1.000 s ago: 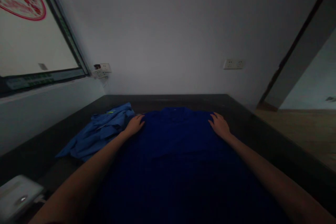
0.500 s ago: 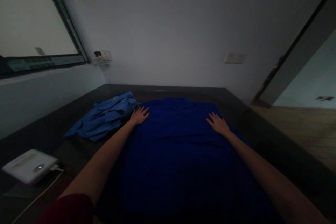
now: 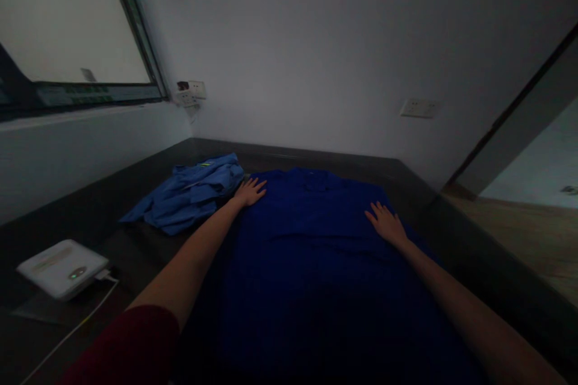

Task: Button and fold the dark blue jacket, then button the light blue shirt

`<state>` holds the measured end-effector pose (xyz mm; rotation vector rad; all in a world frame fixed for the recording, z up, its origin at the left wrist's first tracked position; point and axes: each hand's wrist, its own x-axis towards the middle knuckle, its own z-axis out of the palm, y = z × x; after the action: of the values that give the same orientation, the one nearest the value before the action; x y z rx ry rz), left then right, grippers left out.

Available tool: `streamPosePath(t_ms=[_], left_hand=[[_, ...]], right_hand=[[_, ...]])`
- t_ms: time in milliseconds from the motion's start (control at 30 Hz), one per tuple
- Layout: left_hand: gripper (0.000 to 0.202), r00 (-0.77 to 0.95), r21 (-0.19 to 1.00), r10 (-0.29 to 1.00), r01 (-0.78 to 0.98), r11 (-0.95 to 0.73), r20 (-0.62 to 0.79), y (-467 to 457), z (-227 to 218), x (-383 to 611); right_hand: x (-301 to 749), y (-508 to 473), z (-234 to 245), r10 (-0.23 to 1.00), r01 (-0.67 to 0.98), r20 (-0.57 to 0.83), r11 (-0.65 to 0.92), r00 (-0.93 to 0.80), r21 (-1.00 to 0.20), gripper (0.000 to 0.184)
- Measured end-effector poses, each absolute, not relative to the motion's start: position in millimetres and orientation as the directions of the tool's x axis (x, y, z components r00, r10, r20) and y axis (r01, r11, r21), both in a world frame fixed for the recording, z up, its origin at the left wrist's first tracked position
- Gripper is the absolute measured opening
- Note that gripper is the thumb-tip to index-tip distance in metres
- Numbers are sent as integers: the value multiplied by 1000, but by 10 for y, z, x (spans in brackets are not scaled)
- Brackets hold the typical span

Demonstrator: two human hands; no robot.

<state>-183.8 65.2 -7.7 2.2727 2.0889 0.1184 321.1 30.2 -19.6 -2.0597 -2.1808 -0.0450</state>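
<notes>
Sleeve fabric in dark red [image 3: 130,343] covers the upper left arm at the bottom edge, about seven o'clock in the view. Just beyond it, at nine o'clock, a flat white rectangular device [image 3: 63,267] with a small lit spot lies on the dark tabletop [image 3: 112,204], a white cable [image 3: 67,331] running from its near corner toward the bottom edge.

Spread flat across the middle of the table, from six o'clock up to the centre, is a dark blue cloth garment [image 3: 311,271]. Both bare forearms reach out over it. The right hand [image 3: 387,224] rests palm down on the garment's right shoulder area, at about two o'clock from the garment's middle, fingers spread and straight, gripping nothing. The left hand [image 3: 250,192] lies farther out at eleven o'clock, also flat and open with fingers fanned, on the garment's far left edge.

Just beside that left hand, at ten o'clock, a crumpled lighter blue garment [image 3: 189,195] sits in a heap. Beyond, white wall sockets [image 3: 419,108] show on the grey wall at one o'clock.
</notes>
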Motion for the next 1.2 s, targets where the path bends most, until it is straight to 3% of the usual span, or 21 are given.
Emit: streamPosePath(t_ms=[200,300,433,567,700,800,900,1067,1200], left_hand=[[61,83,129,996,988,-80,-17,639,-56,-1828],[60,70,222,994,971,-86,81,605,35,-1848],[49,-10,460,966,881,-114,259,445,340,-1986],[37,72,558,983,815,-154,166,-47,788,-2201],[37,57,534,996,841,-87,73,-709,1152,-2322],[36,-28,492,999,871,10,28,-1176,1193,-2359],[37,-75,464,997,882,79,-28,-1648,1031,-2420],[42,-113,474,985,866,161,-128,-2379,728,-2492],[39,-98,532,974,824,194,-202,-2704,631,-2293]], right_hand=[[3177,260,-169,985,993,170,61,-43,-101,59],[3148,271,-117,966,985,252,103,-66,-136,54],[2918,357,79,889,922,409,316,-206,-223,41],[2228,366,408,801,762,452,558,-392,-328,26],[1208,252,695,705,557,337,704,-624,-441,23],[484,131,809,620,494,229,757,-751,-428,21],[-57,9,843,638,568,80,730,-766,-380,25],[-545,-65,776,678,695,-198,618,-708,-367,52],[-745,-7,735,683,741,-296,573,-668,-351,48]])
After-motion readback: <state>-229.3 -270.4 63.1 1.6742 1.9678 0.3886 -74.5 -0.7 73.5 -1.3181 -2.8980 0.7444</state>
